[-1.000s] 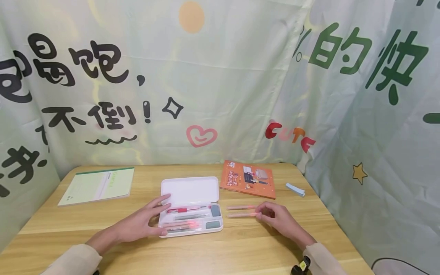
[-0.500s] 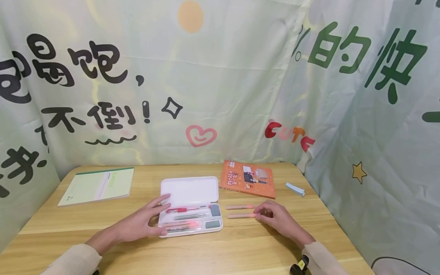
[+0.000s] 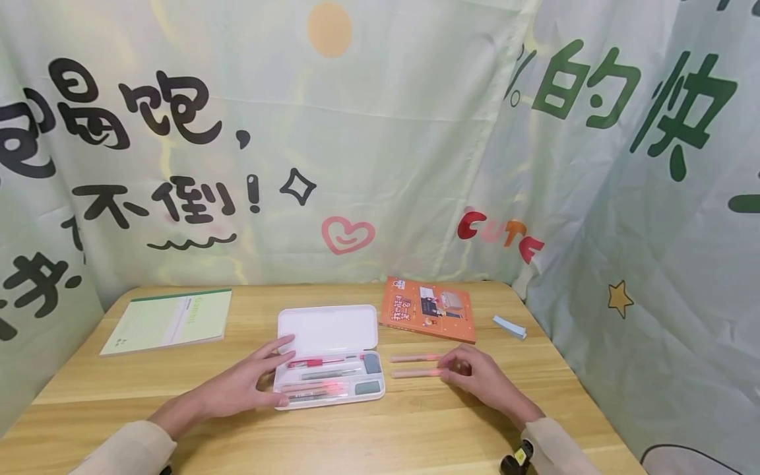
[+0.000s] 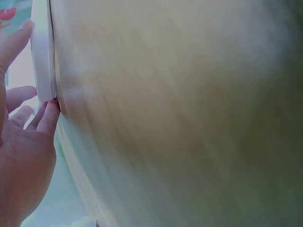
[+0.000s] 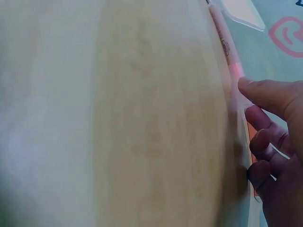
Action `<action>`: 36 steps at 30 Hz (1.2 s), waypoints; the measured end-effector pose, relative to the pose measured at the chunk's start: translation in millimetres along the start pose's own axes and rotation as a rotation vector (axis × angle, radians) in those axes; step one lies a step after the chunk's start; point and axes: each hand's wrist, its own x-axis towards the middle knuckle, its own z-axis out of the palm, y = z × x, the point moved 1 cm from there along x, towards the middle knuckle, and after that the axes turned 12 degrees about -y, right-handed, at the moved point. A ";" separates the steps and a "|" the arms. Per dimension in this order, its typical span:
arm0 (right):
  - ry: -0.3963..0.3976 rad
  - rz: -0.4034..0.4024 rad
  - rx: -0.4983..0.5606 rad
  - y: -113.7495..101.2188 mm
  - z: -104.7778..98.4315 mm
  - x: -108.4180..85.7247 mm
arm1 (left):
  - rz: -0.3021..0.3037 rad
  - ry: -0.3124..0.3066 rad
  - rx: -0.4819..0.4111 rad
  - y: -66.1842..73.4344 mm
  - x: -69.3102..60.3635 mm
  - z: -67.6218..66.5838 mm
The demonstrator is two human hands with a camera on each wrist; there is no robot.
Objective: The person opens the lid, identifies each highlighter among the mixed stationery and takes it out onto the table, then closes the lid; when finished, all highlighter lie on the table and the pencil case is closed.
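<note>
An open white pencil case [image 3: 328, 328] lies mid-table, its lid folded back. A red pen [image 3: 315, 362], several other pens and two grey-blue blocks [image 3: 367, 388] sit inside. My left hand [image 3: 228, 388] rests spread along the case's left side, the thumb at the near corner and fingertips touching the edge farther back. Right of the case two pink pens lie side by side. My right hand [image 3: 485, 379] pinches the right end of the near pink pen [image 3: 415, 374] between thumb and index finger. The far pink pen [image 3: 413, 359] reaches to the fingers; whether they touch it I cannot tell.
An orange book [image 3: 427, 310] lies behind the pens, with a small light-blue strip [image 3: 509, 327] to its right. At the back left is a pale green notebook [image 3: 169, 321]. Printed curtains [image 3: 410, 152] rise behind the wooden table [image 3: 332, 442] and along its sides.
My right hand has shifted slightly left and back, and the near pink pen sits marginally lower in view. My left hand and the pencil case stay as they were.
</note>
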 end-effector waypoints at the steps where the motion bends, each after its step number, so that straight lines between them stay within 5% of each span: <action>1: 0.002 0.002 0.011 -0.4 -0.3 0.3 | 0.001 0.000 0.001 0.1 -0.2 -0.1; 12: 0.019 -0.060 0.029 -28.9 3.3 16.8 | 0.003 -0.002 -0.001 -0.2 0.0 -0.7; 24: -0.118 -0.186 0.021 -85.7 38.7 61.4 | -0.003 -0.007 -0.007 0.6 -0.1 -0.3; 36: -0.251 -0.245 -0.104 -102.3 67.0 87.4 | -0.008 -0.008 -0.009 -1.4 0.3 0.4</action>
